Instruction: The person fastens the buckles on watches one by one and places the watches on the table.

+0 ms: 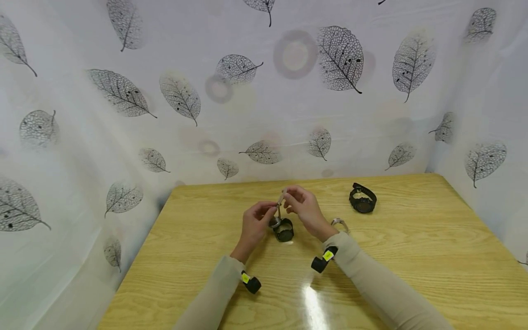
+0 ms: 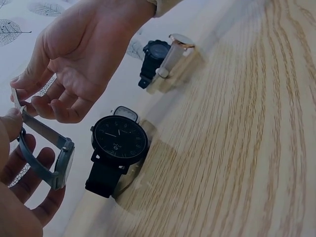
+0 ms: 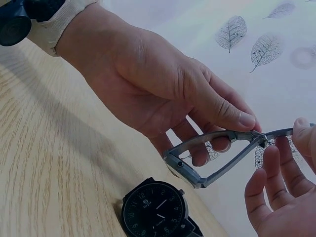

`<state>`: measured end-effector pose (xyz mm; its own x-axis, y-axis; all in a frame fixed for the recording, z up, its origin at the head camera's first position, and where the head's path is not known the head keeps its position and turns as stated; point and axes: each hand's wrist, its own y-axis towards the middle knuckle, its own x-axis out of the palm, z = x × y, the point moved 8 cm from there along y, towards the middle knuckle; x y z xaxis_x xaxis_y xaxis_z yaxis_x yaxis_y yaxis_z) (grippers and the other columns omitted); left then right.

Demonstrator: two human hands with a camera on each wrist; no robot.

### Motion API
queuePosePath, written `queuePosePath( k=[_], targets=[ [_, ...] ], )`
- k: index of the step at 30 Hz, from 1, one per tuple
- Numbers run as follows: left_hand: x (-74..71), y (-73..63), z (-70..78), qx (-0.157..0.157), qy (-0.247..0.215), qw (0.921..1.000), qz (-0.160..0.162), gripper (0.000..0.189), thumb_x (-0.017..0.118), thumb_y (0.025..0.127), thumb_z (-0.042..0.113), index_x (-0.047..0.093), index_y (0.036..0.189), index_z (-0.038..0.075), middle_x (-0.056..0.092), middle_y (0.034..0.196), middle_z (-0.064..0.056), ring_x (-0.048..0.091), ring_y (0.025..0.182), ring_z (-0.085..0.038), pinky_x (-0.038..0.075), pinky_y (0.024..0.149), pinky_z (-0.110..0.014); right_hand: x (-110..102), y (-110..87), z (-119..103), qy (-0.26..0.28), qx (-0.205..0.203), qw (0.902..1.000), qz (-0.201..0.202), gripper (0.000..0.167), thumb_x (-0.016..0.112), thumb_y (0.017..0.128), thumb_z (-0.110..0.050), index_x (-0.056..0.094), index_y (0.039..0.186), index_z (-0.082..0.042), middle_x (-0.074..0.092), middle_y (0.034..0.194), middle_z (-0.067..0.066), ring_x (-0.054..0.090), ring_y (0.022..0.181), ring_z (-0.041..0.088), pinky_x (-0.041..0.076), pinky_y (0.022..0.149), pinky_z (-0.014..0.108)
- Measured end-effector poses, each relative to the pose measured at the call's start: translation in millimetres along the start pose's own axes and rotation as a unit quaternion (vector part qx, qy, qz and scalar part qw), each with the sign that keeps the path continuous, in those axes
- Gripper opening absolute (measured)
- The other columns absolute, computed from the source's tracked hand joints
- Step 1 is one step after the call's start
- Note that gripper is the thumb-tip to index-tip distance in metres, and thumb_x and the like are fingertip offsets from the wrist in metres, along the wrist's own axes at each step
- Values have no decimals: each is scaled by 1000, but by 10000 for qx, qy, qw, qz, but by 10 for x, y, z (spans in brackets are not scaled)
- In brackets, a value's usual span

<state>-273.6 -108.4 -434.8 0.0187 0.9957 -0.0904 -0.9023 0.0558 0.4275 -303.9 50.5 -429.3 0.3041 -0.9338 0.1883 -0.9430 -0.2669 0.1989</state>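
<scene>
A wristwatch with a grey strap [image 3: 236, 163] is held between both hands above the table, its strap closed in a loop at the buckle [image 3: 259, 138]. My left hand [image 1: 255, 223] pinches the strap beside the buckle, thumb on top; the watch case [image 2: 63, 165] hangs below. With thumb and fingers, my right hand [image 1: 307, 211] pinches the strap's free end past the buckle. Directly under the hands, a black watch [image 2: 120, 140] with a dark dial stands on the table, partly hidden by the held watch in the head view.
Right of the hands, a watch with a pale strap [image 1: 340, 223] lies partly behind the right wrist. Farther right is a black watch [image 1: 363, 199] with its strap looped. The wooden table [image 1: 412, 256] meets a leaf-patterned curtain [image 1: 264, 105] at its back edge.
</scene>
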Motion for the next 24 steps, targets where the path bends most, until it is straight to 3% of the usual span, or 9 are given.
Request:
queuePosePath(
  k=[6,16,20,24],
  targets=[
    [-5,-3,10,32,32,10000,23,14,71,98,13,77,107,3,75,100,-18,70,81,-22,60,72,-33,-1,-1,2,41,23,10000,-13,28,62,105,-17,61,123,4,66,103,4,62,88,20,58,75,38],
    [4,-26,40,-44,572,9983,120,13,69,98,6,77,107,-1,76,103,-15,67,77,-6,61,70,-50,-12,-26,2,-92,-19,10000,-24,28,62,105,-16,60,122,6,66,103,4,62,86,19,59,75,41],
    [25,-42,202,93,606,9980,133,12,68,98,0,75,106,-6,75,102,-20,66,76,-6,61,69,-49,-13,-23,11,-126,-40,9999,-52,24,61,105,-17,62,120,1,66,103,5,62,87,20,59,75,39],
    [33,-68,395,194,570,9981,148,12,68,97,-2,75,105,-7,75,101,-22,66,75,-6,61,69,-37,-2,-8,5,-339,-64,9994,-44,25,62,105,-17,63,122,1,67,104,6,63,86,18,58,73,33]
  ],
)
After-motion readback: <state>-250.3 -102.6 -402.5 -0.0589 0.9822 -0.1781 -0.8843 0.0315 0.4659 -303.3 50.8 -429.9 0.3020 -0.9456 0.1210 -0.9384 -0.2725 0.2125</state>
